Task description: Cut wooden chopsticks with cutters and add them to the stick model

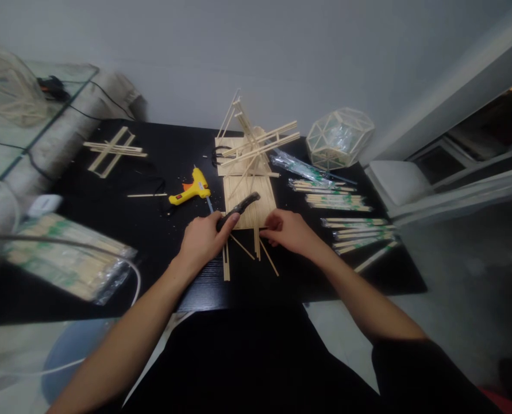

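My left hand (201, 238) is wrapped round a black-handled tool (242, 206) with a curved end, which points up and to the right; its exact kind is unclear. Under it lies a flat wooden board (242, 192) with several thin wooden sticks (256, 238) sticking out over its near edge. My right hand (291, 230) is closed, its fingertips beside those sticks; what they pinch, if anything, is too small to make out. Beyond both hands, a wooden stick structure with crossed blades (264, 144) stands at the far end of the board.
A yellow glue gun (191, 188) lies left of the board. Crossed sticks (115, 150) are at the back left. Wrapped stick packs (66, 256) lie at left, with more packs (339, 201) at right. A faceted frame (341, 138) stands back right. A white cable (135, 276) hangs at left.
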Tool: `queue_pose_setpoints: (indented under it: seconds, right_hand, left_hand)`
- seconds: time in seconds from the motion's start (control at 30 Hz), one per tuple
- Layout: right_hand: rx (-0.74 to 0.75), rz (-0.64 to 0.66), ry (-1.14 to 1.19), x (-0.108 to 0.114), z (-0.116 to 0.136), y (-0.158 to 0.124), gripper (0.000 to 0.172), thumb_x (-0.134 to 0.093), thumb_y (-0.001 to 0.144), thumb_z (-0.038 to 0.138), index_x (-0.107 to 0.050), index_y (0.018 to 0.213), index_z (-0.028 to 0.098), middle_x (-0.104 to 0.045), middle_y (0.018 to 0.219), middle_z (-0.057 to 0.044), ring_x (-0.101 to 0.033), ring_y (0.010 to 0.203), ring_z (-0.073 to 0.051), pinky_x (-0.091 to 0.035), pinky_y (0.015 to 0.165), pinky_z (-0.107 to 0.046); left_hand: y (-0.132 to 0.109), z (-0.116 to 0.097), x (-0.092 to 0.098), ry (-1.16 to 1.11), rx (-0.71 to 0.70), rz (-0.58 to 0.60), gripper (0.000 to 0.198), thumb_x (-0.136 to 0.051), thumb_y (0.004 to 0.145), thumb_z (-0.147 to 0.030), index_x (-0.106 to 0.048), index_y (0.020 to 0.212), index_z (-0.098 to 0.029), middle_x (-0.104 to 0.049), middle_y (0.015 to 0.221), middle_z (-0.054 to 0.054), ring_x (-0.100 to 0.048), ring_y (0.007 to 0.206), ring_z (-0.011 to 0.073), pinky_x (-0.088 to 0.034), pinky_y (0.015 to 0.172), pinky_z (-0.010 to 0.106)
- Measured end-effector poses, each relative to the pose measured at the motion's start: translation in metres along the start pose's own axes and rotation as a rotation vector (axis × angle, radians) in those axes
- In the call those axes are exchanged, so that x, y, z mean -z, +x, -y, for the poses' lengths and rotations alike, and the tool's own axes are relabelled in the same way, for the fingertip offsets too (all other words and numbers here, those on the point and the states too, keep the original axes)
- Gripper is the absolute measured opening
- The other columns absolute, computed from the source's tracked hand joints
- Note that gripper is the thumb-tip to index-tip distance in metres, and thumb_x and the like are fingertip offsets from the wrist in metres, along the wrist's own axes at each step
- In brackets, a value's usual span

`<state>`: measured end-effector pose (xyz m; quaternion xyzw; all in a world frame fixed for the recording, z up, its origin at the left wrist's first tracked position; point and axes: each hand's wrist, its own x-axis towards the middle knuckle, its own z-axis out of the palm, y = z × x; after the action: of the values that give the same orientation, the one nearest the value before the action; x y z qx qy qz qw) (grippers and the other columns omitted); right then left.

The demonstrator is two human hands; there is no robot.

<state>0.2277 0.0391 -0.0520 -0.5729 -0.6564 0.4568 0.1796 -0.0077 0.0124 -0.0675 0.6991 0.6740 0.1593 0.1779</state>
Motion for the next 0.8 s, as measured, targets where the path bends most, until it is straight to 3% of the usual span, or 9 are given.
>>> queue_pose_setpoints:
  seconds: [0.23, 0.47, 0.67, 0.8]
  right_hand:
    - [0.013, 0.105, -0.356, -0.003, 0.002, -0.027, 0.020, -0.074, 0.079, 0.011, -0.060, 0.091, 0.019, -0.075, 0.085, -0.006, -0.071, 0.077, -0.019, -0.052, 0.068, -0.028]
    - [-0.021, 0.110, -0.598, -0.011, 0.016, -0.034, 0.022, -0.065, 0.077, 0.008, -0.060, 0.097, 0.016, -0.074, 0.085, -0.011, -0.070, 0.077, -0.025, -0.045, 0.063, -0.031]
    - [-0.046, 0.087, -0.442, 0.001, 0.017, -0.027, 0.017, -0.072, 0.072, 0.012, -0.060, 0.080, 0.019, -0.073, 0.080, -0.005, -0.069, 0.072, -0.019, -0.047, 0.060, -0.026]
    - [-0.083, 0.032, -0.280, 0.007, 0.019, -0.011, 0.016, -0.071, 0.074, 0.011, -0.059, 0.081, 0.018, -0.073, 0.082, -0.003, -0.069, 0.059, -0.013, -0.050, 0.055, -0.022]
  left_hand:
    - [-0.001, -0.002, 0.000, -0.012, 0.006, 0.014, 0.059, -0.034, 0.100, -0.070, -0.060, 0.076, -0.023, -0.058, 0.061, 0.005, -0.058, 0.062, 0.0237, -0.026, 0.061, 0.031]
    - [0.000, 0.001, -0.002, -0.018, -0.012, 0.005, 0.061, -0.033, 0.100, -0.071, -0.061, 0.077, -0.022, -0.059, 0.062, 0.006, -0.057, 0.062, 0.0233, -0.026, 0.061, 0.032]
    - [-0.001, 0.000, -0.001, 0.012, -0.006, 0.006, 0.062, -0.032, 0.100, -0.070, -0.064, 0.078, -0.021, -0.062, 0.063, 0.007, -0.061, 0.064, 0.0238, -0.027, 0.060, 0.032]
    - [-0.001, -0.001, -0.001, 0.025, 0.005, 0.015, 0.063, -0.031, 0.100, -0.071, -0.064, 0.079, -0.021, -0.063, 0.064, 0.007, -0.062, 0.066, 0.0245, -0.028, 0.061, 0.031]
